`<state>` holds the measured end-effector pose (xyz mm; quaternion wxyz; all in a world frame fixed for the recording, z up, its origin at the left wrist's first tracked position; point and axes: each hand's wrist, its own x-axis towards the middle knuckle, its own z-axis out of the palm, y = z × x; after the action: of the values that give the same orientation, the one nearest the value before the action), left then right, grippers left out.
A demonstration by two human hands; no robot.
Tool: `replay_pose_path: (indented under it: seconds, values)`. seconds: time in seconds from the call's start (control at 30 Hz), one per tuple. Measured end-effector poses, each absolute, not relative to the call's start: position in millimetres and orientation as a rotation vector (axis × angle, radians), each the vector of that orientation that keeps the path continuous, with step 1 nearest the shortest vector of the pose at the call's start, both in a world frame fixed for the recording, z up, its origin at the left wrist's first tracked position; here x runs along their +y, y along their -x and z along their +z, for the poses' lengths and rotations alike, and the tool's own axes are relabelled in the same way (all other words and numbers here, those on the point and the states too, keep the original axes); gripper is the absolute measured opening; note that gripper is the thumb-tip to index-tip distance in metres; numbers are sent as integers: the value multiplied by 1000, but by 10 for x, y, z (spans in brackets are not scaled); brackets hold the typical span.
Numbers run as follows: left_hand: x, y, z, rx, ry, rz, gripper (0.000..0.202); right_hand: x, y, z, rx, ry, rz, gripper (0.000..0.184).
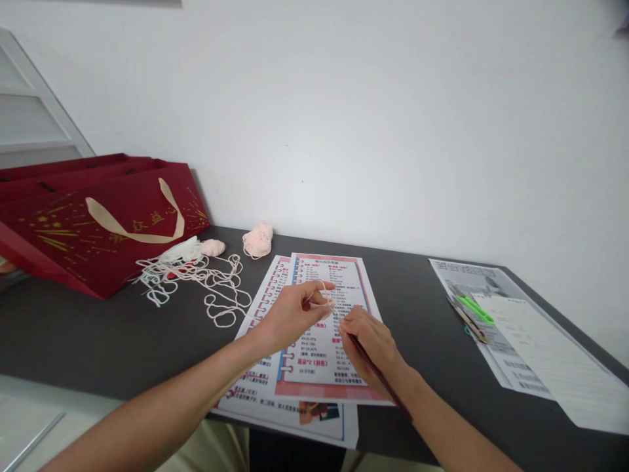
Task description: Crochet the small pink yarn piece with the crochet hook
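Note:
My left hand (pixel 289 314) hovers over the printed instruction sheets (pixel 327 275), fingers pinched together, with pale pink yarn looped round the forefinger. My right hand (pixel 371 344) sits just to its right, closed round a dark red crochet hook (pixel 378 379) whose handle runs back along my wrist. The hook's tip meets the yarn between the two hands. A loose strand of yarn (pixel 221 298) trails left across the dark table (pixel 417 301) to a pink yarn ball (pixel 258 241), a smaller pink ball (pixel 213 247) and a whitish tangle (pixel 170 262).
A red gift bag (pixel 98 223) with a beige handle lies on the table's left side. At the right lie more paper sheets (pixel 531 341) with a green-handled tool (pixel 474 308) and another thin tool on them. A white wall stands behind.

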<state>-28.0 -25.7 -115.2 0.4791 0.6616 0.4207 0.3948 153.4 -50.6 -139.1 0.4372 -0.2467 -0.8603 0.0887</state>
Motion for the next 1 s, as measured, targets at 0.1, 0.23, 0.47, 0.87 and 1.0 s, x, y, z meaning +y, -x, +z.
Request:
replay_pose_path:
  seconds: [0.1,0.23,0.47,0.87,1.0]
  values:
    - [-246,277,-1156,1012,-1546,959,13,-503,-1517,-1435,-2215,548,74,19]
    - [-244,289,-1153,929,-1348,864,40,-471,-1520,-1485,-2180,542,55,17]
    - [-277,270,-1174,805,-1007,742,42,-495,-1506,-1463,-2253,532,-490,14]
    - [-289,210,-1158,955,-1197,1065,42,-494,-1381,-1505,-1402,906,1008,18]
    - [-263,245,-1157,975,-1266,1049,17,-465,-1447,-1423,-1495,925,977,18]
